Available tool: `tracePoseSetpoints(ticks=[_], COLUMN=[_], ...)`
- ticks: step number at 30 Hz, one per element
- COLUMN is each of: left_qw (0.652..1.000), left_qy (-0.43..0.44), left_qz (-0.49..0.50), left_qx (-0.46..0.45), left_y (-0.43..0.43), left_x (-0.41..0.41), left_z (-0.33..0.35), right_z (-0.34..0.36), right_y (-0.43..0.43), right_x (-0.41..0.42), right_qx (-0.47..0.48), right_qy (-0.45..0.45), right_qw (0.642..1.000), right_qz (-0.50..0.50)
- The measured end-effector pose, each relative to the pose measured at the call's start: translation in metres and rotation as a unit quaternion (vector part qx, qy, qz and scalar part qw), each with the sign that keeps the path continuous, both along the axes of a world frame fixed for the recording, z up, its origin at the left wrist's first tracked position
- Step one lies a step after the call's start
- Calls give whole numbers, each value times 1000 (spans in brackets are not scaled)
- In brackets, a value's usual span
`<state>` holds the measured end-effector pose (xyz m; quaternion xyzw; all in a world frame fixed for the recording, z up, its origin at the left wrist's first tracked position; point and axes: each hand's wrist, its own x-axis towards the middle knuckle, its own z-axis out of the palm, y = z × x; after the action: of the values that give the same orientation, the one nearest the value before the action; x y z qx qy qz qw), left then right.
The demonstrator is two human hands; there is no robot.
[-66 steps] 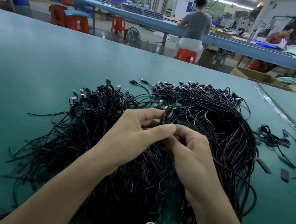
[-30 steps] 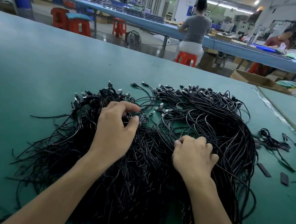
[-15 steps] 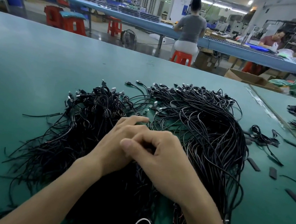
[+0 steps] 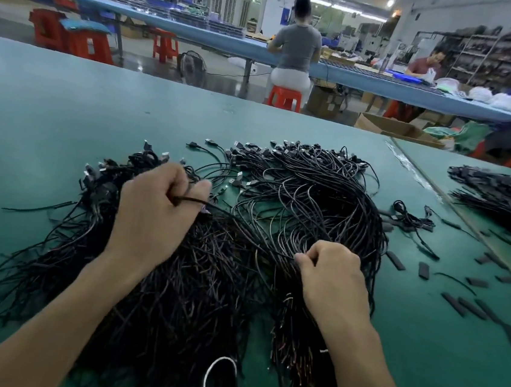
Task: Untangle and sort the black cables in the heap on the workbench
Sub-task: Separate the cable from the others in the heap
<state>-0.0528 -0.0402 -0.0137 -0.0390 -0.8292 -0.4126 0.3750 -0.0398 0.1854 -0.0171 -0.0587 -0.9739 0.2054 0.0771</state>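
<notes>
A big heap of black cables (image 4: 303, 204) covers the middle of the green workbench (image 4: 51, 115), plug ends toward the far side, loose wire ends toward me. My left hand (image 4: 154, 211) rests on the heap's left part, fingers closed around one black cable (image 4: 244, 228). That cable runs taut down to my right hand (image 4: 332, 277), which pinches its other stretch on the heap's right part. The two hands are apart, with the cable stretched between them.
A small coiled cable (image 4: 409, 217) and several short black sleeve pieces (image 4: 422, 269) lie to the right of the heap. Another cable bundle (image 4: 499, 200) sits on the adjoining bench at far right. A white loop (image 4: 216, 378) lies near me. People work at a far bench.
Half a second ago my hands were together over the heap's middle. They have moved apart, left hand up-left, right hand down-right, drawing one cable taut between them.
</notes>
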Motion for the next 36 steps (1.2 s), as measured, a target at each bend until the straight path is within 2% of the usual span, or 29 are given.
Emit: tracePoseSetpoints(ticks=[2, 3, 6, 9, 11, 13, 14, 15, 17, 18, 19, 22, 24, 26, 29, 31, 34, 36], left_qw=[992, 981, 942, 919, 914, 897, 884, 876, 886, 903, 921, 956, 959, 952, 896, 826, 697, 628], left_qy=[-47, -71, -146, -189, -209, -255, -282, -300, -298, -282, -262, -214, -212, -245, -350, -387, -387, -362], left_qz=[-43, -49, -56, -75, -46, 11, 32, 43, 25, 0, -31, -140, -167, -168, -270, -409, -585, -642], left_qx=[-111, -172, -298, -337, -345, -361, -371, -376, -354, -325, -285, -144, -89, -70, -53, 14, 151, 251], left_y=[11, 16, 22, 24, 23, 21, 20, 21, 23, 24, 25, 27, 28, 27, 22, 20, 23, 23], left_x=[8, 11, 17, 22, 24, 24, 24, 24, 25, 25, 25, 27, 27, 29, 34, 40, 47, 47], left_z=[3, 4, 1, 0, 0, -1, -1, -2, -3, -1, 2, 12, 18, 24, 34, 41, 48, 50], right_z=[5, 7, 25, 34, 37, 42, 43, 44, 42, 40, 38, 36, 34, 32, 31, 31, 29, 26], right_y=[1, 1, -3, -11, -15, -17, -18, -18, -18, -19, -20, -18, -15, -12, -7, -7, -16, -23], right_x=[9, 13, 27, 35, 35, 34, 33, 32, 28, 26, 23, 19, 17, 15, 11, 9, 9, 10], right_qx=[86, 76, -69, -199, -305, -425, -457, -451, -314, -245, -215, -215, -233, -254, -269, -292, -330, -335], right_qy=[12, 28, 75, 38, 11, -36, -66, -90, -89, -52, -5, 95, 121, 142, 209, 230, 161, 90], right_qw=[996, 996, 977, 922, 897, 869, 857, 859, 911, 934, 946, 956, 954, 949, 937, 926, 923, 925], right_qz=[19, 44, 187, 329, 319, 250, 228, 225, 252, 255, 244, 176, 145, 124, 80, 63, 115, 154])
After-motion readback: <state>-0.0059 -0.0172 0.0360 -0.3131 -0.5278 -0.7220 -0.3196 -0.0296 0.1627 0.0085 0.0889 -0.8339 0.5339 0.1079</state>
